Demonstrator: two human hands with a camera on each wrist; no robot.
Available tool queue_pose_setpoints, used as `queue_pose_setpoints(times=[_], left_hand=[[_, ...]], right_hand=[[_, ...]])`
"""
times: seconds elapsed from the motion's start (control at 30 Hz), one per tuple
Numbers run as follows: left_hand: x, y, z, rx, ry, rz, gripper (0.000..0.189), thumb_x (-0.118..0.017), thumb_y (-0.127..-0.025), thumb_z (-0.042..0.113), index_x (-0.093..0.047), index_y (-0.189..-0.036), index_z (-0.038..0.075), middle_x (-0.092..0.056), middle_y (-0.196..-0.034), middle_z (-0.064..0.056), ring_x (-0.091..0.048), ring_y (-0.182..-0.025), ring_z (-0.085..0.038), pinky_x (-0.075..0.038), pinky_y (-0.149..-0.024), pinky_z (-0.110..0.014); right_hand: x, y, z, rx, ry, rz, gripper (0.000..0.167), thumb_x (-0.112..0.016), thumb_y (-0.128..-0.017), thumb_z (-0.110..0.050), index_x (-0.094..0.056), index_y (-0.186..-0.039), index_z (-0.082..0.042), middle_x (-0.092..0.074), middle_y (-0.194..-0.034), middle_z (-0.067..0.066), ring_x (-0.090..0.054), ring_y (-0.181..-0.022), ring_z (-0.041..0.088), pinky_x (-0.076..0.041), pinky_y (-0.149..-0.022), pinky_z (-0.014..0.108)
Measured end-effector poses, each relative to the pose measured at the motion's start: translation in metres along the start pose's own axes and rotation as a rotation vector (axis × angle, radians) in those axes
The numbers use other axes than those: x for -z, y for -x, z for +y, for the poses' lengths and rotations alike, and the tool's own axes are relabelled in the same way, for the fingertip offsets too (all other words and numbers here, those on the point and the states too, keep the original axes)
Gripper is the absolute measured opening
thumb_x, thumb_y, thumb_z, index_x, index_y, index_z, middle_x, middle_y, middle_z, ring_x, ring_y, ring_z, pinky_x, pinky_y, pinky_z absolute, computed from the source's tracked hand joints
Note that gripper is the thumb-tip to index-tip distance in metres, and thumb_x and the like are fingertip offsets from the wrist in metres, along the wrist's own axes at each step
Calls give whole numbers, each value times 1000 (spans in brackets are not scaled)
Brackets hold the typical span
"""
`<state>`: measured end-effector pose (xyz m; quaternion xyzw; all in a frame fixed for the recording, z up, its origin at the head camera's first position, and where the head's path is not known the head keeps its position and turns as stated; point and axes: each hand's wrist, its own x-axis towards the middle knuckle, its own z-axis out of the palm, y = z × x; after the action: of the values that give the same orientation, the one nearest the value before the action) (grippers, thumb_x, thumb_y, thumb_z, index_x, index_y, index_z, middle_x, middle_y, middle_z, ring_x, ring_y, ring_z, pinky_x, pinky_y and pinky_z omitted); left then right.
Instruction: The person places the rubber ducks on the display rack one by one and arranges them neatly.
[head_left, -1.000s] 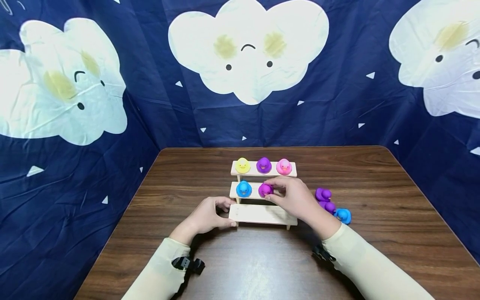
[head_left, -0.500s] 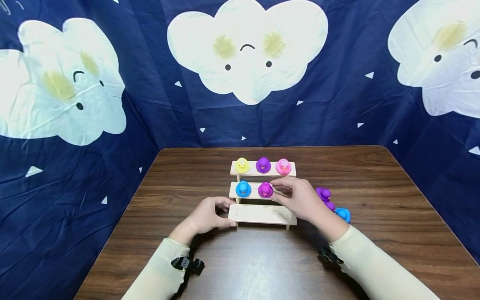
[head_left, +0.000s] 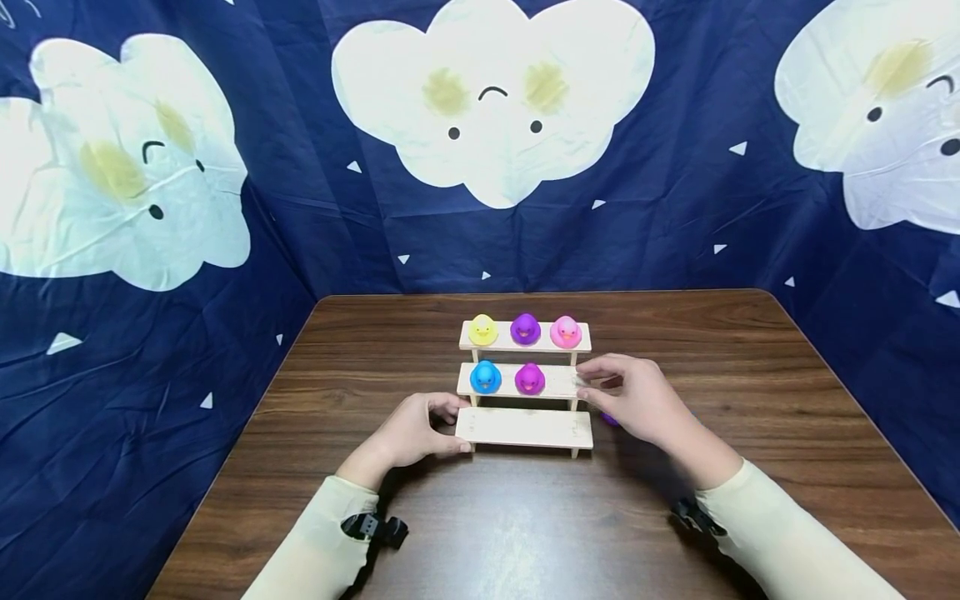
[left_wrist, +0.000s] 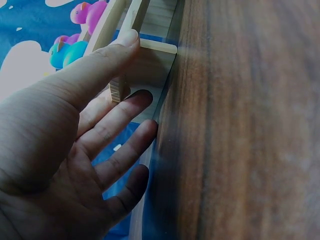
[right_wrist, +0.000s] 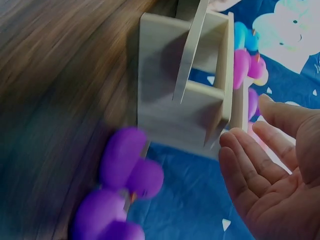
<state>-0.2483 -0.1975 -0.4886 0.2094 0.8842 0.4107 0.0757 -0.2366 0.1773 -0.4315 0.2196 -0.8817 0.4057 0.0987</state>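
A three-step wooden display stand [head_left: 523, 427] is on the table. Its top step holds a yellow rubber duck [head_left: 483, 331], a purple one [head_left: 525, 329] and a pink one [head_left: 566, 332]. On the middle step sit a blue duck [head_left: 486, 377] and a magenta duck [head_left: 529, 379]. My left hand [head_left: 412, 432] grips the left end of the bottom step between thumb and forefinger, its other fingers loose in the left wrist view. With fingers apart and nothing held, my right hand [head_left: 637, 398] is at the middle step's right end.
Two purple ducks, one nearer the stand [right_wrist: 122, 157] and one lower down [right_wrist: 102, 215], lie on the table right of the stand. In the head view my right hand mostly covers them. A dark blue cloth [head_left: 510, 242] with clouds hangs behind the table.
My right hand has let go of the magenta duck, which stays on the middle step, and has moved right. My left hand has stayed at the stand.
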Motion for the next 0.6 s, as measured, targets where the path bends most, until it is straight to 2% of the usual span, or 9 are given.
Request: queue_pose_setpoints(times=[0.23,0.5,0.6], left_hand=[[0,0,0,-2,-1,2,50,-99,-73,28,-75,-118,25,-72,-101,13,-66,-99,-12,-54,-89,-37],[-1,0,1,-4,6,5,51,-99,-73,28,-75,-119,23,-72,-100,13,-66,-99,-14,-54,-89,-37],[-1,1,0,0,7,3,52,-99,-73,29,-75,-118,23,-72,-99,13,-66,-98,-14,-54,-89,-37]], right_hand=[[28,8,19,-84,116,37,27,-86,-89,-17,-79,-114,-14,-77,-112,5,-72,-99,25,-56,-87,52],[53,16,49,-153,143,35,28,-82,-92,-13,-77,-118,-7,-77,-113,14,-75,-94,33,-58,-83,53],[57,19,59,-173,157,3,30,-81,-93,-14,-76,-120,-6,-76,-115,16,-75,-95,34,-58,-84,54]])
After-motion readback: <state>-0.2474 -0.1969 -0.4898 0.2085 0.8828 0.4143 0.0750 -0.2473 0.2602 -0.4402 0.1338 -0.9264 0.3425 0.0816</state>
